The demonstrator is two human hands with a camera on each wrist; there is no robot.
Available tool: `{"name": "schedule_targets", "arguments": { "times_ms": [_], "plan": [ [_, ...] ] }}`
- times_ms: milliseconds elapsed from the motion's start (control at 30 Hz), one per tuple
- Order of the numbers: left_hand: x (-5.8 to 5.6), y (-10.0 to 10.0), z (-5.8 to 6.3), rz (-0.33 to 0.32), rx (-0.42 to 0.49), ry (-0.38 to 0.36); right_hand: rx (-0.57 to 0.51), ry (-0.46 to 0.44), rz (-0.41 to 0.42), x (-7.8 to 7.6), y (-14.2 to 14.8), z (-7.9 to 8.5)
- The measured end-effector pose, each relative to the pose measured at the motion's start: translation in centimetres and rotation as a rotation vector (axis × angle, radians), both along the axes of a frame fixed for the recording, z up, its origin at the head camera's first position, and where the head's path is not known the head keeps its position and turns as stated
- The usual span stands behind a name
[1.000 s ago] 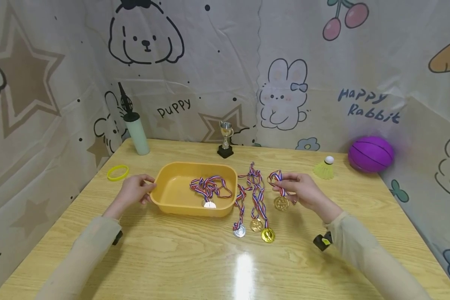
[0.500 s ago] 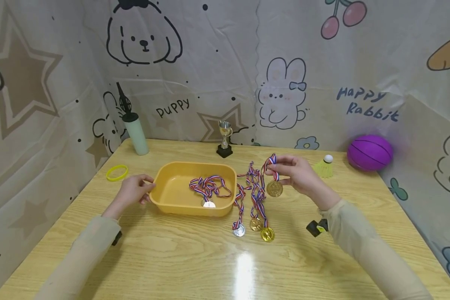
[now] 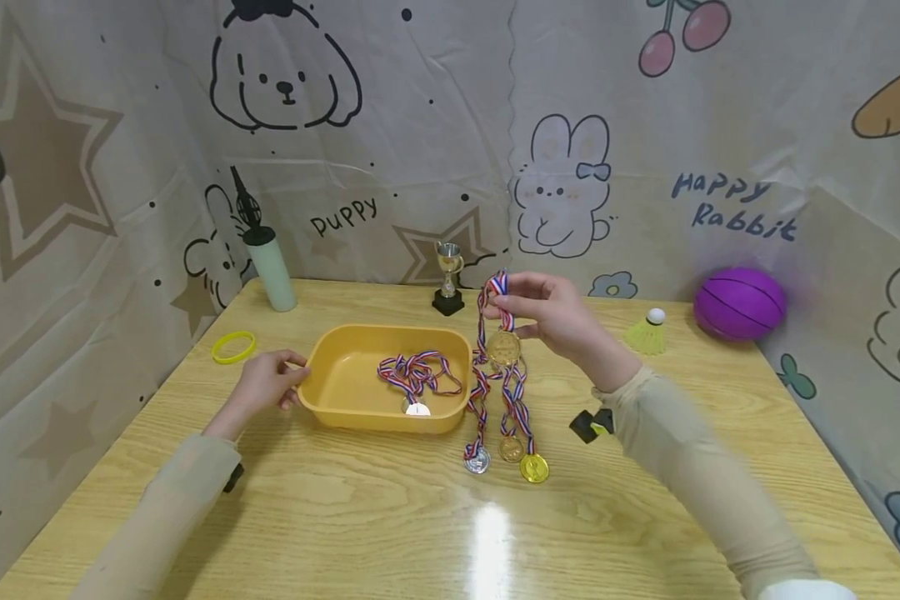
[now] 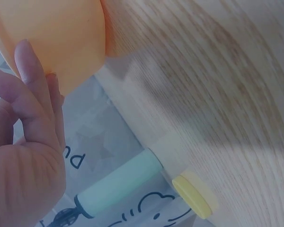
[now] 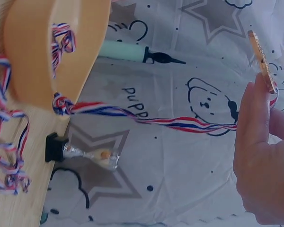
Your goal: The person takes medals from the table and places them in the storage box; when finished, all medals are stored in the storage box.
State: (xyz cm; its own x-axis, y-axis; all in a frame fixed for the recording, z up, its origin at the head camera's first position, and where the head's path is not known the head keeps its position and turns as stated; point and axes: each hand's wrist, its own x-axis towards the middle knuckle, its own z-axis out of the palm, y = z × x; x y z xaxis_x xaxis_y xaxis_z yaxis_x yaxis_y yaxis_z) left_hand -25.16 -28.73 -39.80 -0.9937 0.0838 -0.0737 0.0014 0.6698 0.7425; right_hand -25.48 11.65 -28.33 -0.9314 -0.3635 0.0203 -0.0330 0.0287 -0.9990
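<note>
My left hand (image 3: 267, 379) pinches the left end of the yellow plastic basin (image 3: 345, 417); in the left wrist view its fingers (image 4: 33, 71) lie against the outer wall (image 4: 75, 33). Inside the basin lies a medal with a striped ribbon (image 3: 418, 375). Beyond the basin's right side, my right hand (image 3: 558, 321) holds a gold medal (image 3: 504, 348) up by its red, white and blue ribbon (image 5: 180, 124), which trails down toward the basin's rim. Below it on the table lie a silver medal (image 3: 477, 460), a bronze-gold medal (image 3: 512, 448) and a bright gold medal (image 3: 534, 467), ribbons tangled.
At the back of the table (image 3: 330, 517) stands a small trophy cup (image 3: 448, 279). A green hand pump (image 3: 272, 271) and a yellow ring (image 3: 234, 347) are at the left. A yellow shuttlecock (image 3: 648, 332) and a purple ball (image 3: 740, 304) sit at the right. Printed cloth hangs behind.
My right hand has lifted the gold medal and carried it left, toward the basin's right edge. The left hand stays on the basin.
</note>
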Motion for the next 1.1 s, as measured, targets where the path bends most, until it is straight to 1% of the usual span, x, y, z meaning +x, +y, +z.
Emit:
{"name": "schedule_targets", "arguments": {
  "times_ms": [133, 233, 367, 433, 533, 667, 900, 1100],
  "plan": [
    [0.0, 0.1, -0.1, 0.007, 0.004, -0.006, 0.003, 0.023, 0.012, -0.1, -2.1, 0.3],
    [0.0, 0.1, -0.1, 0.016, 0.006, -0.012, -0.002, 0.023, 0.017, -0.3, -3.9, 0.3],
    [-0.1, 0.1, -0.1, 0.014, 0.002, -0.014, -0.033, 0.005, 0.016, -0.8, -6.2, -0.3],
    [-0.1, 0.2, 0.0, 0.008, -0.003, -0.006, -0.044, -0.007, 0.019, -1.0, -7.3, -0.9],
    [-0.1, 0.2, 0.0, 0.010, -0.007, 0.000, -0.030, -0.021, 0.026, -1.1, -9.1, -1.9],
    [0.0, 0.2, 0.0, 0.015, -0.016, 0.005, -0.017, -0.043, 0.030, -1.1, -11.2, -3.1],
    [0.0, 0.3, 0.0, 0.013, -0.022, 0.016, -0.080, -0.125, -0.045, -1.3, -13.9, -5.9],
    [0.2, 0.2, 0.2, 0.010, -0.021, 0.019, -0.042, -0.175, -0.105, -1.7, -14.5, -8.3]
  ]
}}
